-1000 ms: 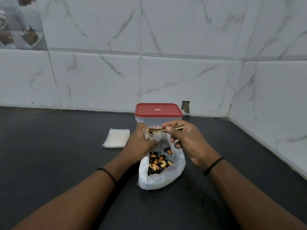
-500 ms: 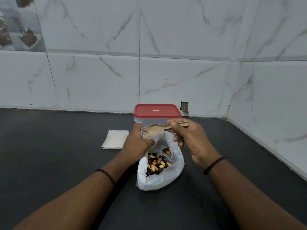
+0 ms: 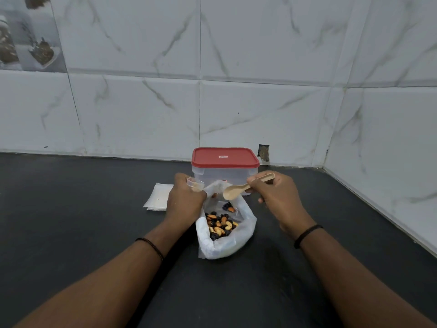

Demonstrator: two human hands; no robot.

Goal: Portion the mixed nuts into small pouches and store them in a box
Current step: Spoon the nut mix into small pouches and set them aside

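— Two hands, both busy. My left hand (image 3: 184, 200) grips a small clear pouch (image 3: 195, 184) by its top; my right hand (image 3: 279, 197) pinches the handle of a pale wooden spoon (image 3: 246, 187).

— Where are the mixed nuts?

— In the white plastic bag (image 3: 227, 242) lying open on the dark tabletop (image 3: 82, 221) between my wrists. I see curved pale cashews, brown almonds and dark raisin-like pieces heaped in the mixed nuts (image 3: 221, 224), with a few clinging higher up the bag's inner wall.

— And the spoon?

— Its bowl hangs over the bag's mouth, tilted, and looks empty.

— The box?

— The box (image 3: 224, 172) stands just behind the bag, clear-walled, its red lid (image 3: 224, 157) on. A flat stack of spare pouches (image 3: 157, 197) lies beside my left hand.
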